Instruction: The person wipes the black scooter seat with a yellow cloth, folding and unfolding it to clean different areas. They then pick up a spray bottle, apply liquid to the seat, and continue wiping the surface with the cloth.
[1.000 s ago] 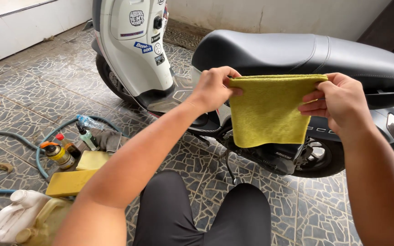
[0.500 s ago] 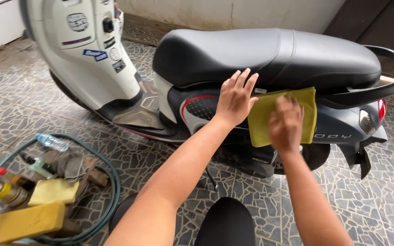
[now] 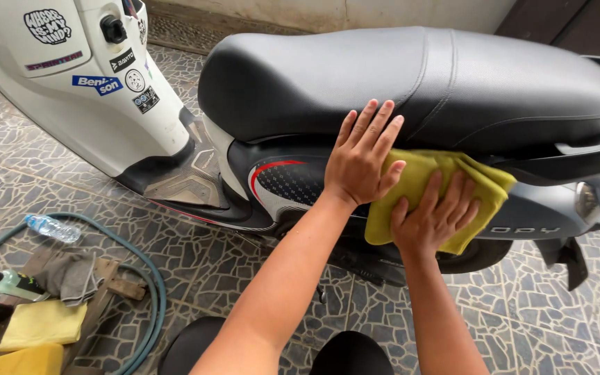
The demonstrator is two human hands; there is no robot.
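Note:
A scooter with a black seat (image 3: pixel 411 83) and a dark grey side panel (image 3: pixel 293 180) stands on a stone-tiled floor. My right hand (image 3: pixel 435 215) presses a folded yellow cloth (image 3: pixel 484 191) flat against the side panel just under the seat. My left hand (image 3: pixel 362 156) rests with spread fingers on the seat's lower edge and the panel, touching the left end of the cloth. The scooter's white front shield (image 3: pixel 64 83) carries several stickers.
At the lower left lie a green hose (image 3: pixel 148 292), a clear plastic bottle (image 3: pixel 51 228), a grey rag (image 3: pixel 71 276), a spray bottle (image 3: pixel 5 281), a yellow cloth (image 3: pixel 43 325) and a yellow sponge (image 3: pixel 19 360). My dark-clad knees (image 3: pixel 342 354) show at the bottom.
The cloth went from held stretched in the air between both hands to pressed on the side panel. My view has moved closer to the scooter, and the cloth has slid a little along the panel.

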